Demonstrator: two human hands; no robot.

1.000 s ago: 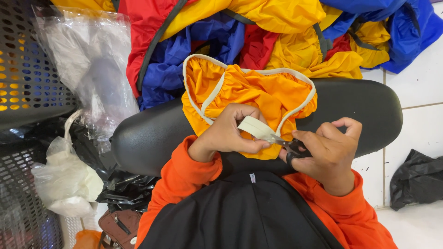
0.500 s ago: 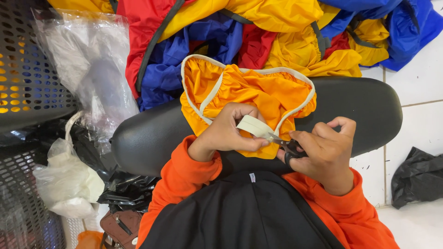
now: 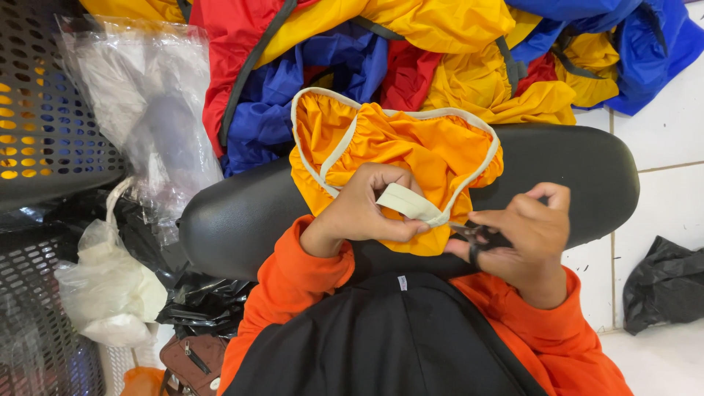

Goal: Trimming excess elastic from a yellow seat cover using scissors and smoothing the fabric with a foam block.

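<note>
Centrally, an orange fabric piece (image 3: 411, 154) with cream elastic binding along its rim lies on a black padded seat (image 3: 572, 176), draped over the seat's near edge.

Left hand (image 3: 367, 209): closed in a pinch on a cream elastic strap (image 3: 412, 205), a loose end of the binding held taut over the orange cloth.

Right hand (image 3: 532, 235): curled narrow around small black scissors (image 3: 477, 235), whose tips meet the strap's end at the near edge of the seat. Whether the blades are parted cannot be told.

Both arms wear orange sleeves (image 3: 293, 293); a black garment (image 3: 389, 345) covers the lap below.

Beyond the seat's far edge: a heap of red, blue and yellow fabric pieces (image 3: 411, 51) with dark straps, touching the orange piece.

Left of the seat: a dark perforated crate (image 3: 44, 110), with yellow and blue showing through its holes, the contents otherwise hidden; a clear plastic bag (image 3: 139, 110) leaning on it, contents unclear; a white plastic bag (image 3: 110, 286), knotted and filled; crumpled black plastic (image 3: 198, 301) beneath; a brown zippered pouch (image 3: 194, 359) at the bottom edge.

Right, on the white tiled floor (image 3: 660, 125): a black plastic bag (image 3: 664, 286), well apart from the seat.
</note>
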